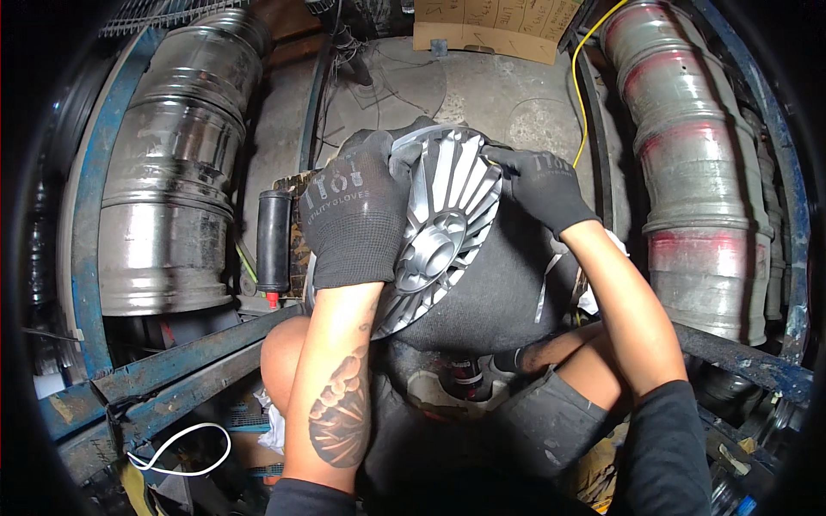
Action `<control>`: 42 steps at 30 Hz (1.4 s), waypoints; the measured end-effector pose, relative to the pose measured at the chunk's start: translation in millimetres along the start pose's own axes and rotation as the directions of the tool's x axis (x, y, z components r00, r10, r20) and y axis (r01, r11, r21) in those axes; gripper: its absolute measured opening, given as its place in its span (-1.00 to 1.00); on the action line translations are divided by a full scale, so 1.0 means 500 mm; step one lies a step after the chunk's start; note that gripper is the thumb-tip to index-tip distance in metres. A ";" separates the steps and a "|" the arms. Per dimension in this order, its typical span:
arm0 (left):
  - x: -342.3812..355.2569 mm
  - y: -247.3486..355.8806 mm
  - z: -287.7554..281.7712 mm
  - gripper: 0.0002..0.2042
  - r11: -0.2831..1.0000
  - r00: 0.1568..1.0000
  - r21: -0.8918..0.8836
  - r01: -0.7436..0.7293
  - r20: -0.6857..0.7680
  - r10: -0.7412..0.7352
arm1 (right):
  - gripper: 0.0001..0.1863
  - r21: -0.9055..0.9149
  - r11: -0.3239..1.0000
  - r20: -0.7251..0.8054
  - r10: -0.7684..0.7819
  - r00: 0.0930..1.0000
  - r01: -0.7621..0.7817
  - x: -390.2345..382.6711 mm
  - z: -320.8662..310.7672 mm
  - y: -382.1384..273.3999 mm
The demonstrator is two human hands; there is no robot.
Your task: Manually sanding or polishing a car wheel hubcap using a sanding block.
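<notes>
Two long rows of metallic wheel barrels, the left one point(172, 163) shiny and the right one point(697, 163) duller with red bands, lie along either side within a blue-painted metal frame point(89, 198). Between them, in front of the person's knees, a silver multi-spoke wheel point(433, 245) stands tilted over a dark, rough-surfaced support point(516, 275). A cardboard sheet point(495, 30) at the top edge carries handwritten dark lettering between ruled lines. The left hand point(357, 198) lies against the wheel's left side, its fingertips hidden, so I cannot tell how tightly they close; the right hand point(542, 181) has its fingers bent at the upper right rim, though whether they pinch anything is unclear. Both wear dark knit gloves (pale printed lettering crosses the backs, with tool-shaped icons plain on the left one). A black cylinder point(274, 241) with a red tip stands left of the wheel. Smaller still, a dark can point(465, 377) between the legs bears pale label print too small to read.
</notes>
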State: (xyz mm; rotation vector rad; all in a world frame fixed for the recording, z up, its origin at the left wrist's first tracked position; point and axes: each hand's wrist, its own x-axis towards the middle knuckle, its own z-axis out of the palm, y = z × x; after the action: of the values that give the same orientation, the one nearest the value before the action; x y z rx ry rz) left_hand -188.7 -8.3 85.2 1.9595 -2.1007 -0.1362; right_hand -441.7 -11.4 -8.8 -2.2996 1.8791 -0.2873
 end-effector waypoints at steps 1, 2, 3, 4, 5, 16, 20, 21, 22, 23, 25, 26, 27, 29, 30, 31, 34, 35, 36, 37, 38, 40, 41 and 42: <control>0.000 -0.005 0.002 -0.70 1.000 1.000 0.010 -0.020 -0.017 0.020 | -0.57 0.064 0.995 0.024 0.080 0.997 -0.081 -0.005 -0.009 -0.013; -0.001 -0.005 0.001 -0.70 1.000 1.000 0.008 -0.013 -0.021 0.014 | -0.58 0.091 0.990 0.024 0.103 0.994 -0.104 -0.011 -0.022 -0.025; -0.004 -0.004 0.002 -0.69 1.000 1.000 0.028 0.000 -0.022 0.001 | -0.58 0.087 0.991 0.024 0.098 0.995 -0.100 -0.021 -0.024 -0.030; -0.006 -0.004 0.001 -0.69 0.999 1.000 0.049 0.014 -0.022 -0.013 | -0.63 -0.084 0.986 0.042 0.147 0.988 -0.144 -0.030 -0.025 -0.028; -0.003 -0.008 0.000 -0.69 0.999 1.000 0.046 0.020 -0.024 -0.019 | -0.66 -0.253 0.951 0.051 0.198 0.979 -0.180 -0.041 -0.028 -0.023; -0.013 0.001 -0.013 -0.57 0.998 0.997 -0.013 0.069 0.039 -0.069 | -0.59 0.091 0.995 -0.094 -0.030 0.995 0.039 -0.025 -0.016 -0.014; -0.009 0.003 0.000 -0.57 1.000 0.998 -0.008 0.030 0.051 -0.029 | -0.61 0.074 0.994 -0.003 0.083 0.997 -0.083 -0.007 -0.008 -0.026; -0.009 0.000 -0.001 -0.57 0.999 0.998 -0.001 0.033 0.051 -0.033 | -0.60 0.060 0.983 0.028 0.172 0.985 -0.173 -0.014 -0.021 -0.044; -0.008 -0.001 0.000 -0.56 1.000 0.998 0.003 0.031 0.052 -0.031 | -0.61 0.077 0.965 0.053 0.249 0.967 -0.252 -0.017 -0.044 -0.065; -0.007 -0.001 0.002 -0.55 1.000 0.998 0.005 0.029 0.053 -0.029 | -0.61 0.081 0.965 0.056 0.246 0.968 -0.250 -0.022 -0.037 -0.064; -0.010 -0.001 0.011 -0.57 1.000 1.000 0.023 0.014 0.016 -0.015 | -0.62 0.051 0.948 0.032 0.313 0.949 -0.314 -0.034 -0.031 -0.056; -0.011 -0.002 0.015 -0.59 0.999 1.000 0.041 0.001 -0.022 0.000 | -0.62 0.092 0.942 0.039 0.320 0.947 -0.322 -0.045 -0.043 -0.042; -0.009 -0.005 0.007 -0.59 0.999 1.000 0.041 0.003 -0.020 -0.003 | -0.62 0.091 0.942 0.043 0.319 0.947 -0.322 -0.055 -0.042 -0.011; -0.003 -0.008 -0.009 -0.58 0.996 0.996 -0.053 0.076 0.059 -0.073 | -0.61 0.061 0.858 0.258 0.479 0.839 -0.509 -0.081 -0.043 0.072; -0.003 -0.011 -0.002 -0.58 0.995 0.995 -0.064 0.080 0.059 -0.076 | -0.60 0.172 0.885 0.361 0.352 0.863 -0.433 -0.081 -0.078 0.076; -0.005 -0.015 0.007 -0.58 0.997 0.998 -0.060 0.051 0.024 -0.050 | -0.60 0.160 0.888 0.360 0.355 0.863 -0.432 -0.079 -0.082 0.079; -0.010 -0.018 -0.007 -0.57 0.999 0.999 -0.021 0.028 -0.024 -0.029 | -0.64 0.773 0.542 0.229 0.246 0.942 -0.330 -0.057 -0.083 0.033; -0.012 -0.020 -0.018 -0.57 1.000 0.999 0.010 0.028 -0.029 -0.027 | -0.64 0.777 0.542 0.226 0.234 0.946 -0.320 -0.048 -0.084 0.013; -0.014 -0.015 -0.005 -0.57 1.000 0.999 -0.009 0.028 -0.026 -0.028 | -0.64 0.824 0.461 0.261 0.206 0.943 -0.329 -0.048 -0.087 0.008; -0.015 -0.011 0.008 -0.57 0.999 0.999 -0.038 0.029 -0.021 -0.029 | -0.63 0.863 0.374 0.293 0.174 0.940 -0.339 -0.047 -0.091 0.000; -0.017 -0.008 0.019 -0.56 0.997 0.999 -0.065 0.030 -0.015 -0.031 | -0.71 0.859 0.353 0.322 0.194 0.927 -0.372 -0.052 -0.102 -0.008; -0.015 -0.007 0.007 -0.56 0.998 0.999 -0.043 0.043 0.022 -0.042 | -0.75 0.904 0.242 0.328 0.138 0.934 -0.353 -0.052 -0.112 -0.008; -0.014 -0.008 -0.001 -0.56 0.999 0.997 -0.020 0.050 0.065 -0.049 | -0.79 0.933 0.120 0.331 0.086 0.940 -0.340 -0.052 -0.115 -0.010; -0.014 -0.008 -0.004 -0.56 0.998 0.997 -0.023 0.053 0.061 -0.051 | -0.83 0.952 -0.087 0.301 0.091 0.949 -0.293 -0.052 -0.106 -0.028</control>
State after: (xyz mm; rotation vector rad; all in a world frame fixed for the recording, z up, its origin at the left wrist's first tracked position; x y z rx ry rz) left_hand -184.1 -1.4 85.4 2.0207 -2.0750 -0.2331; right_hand -446.4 16.7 44.6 -0.8495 1.0314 -1.0236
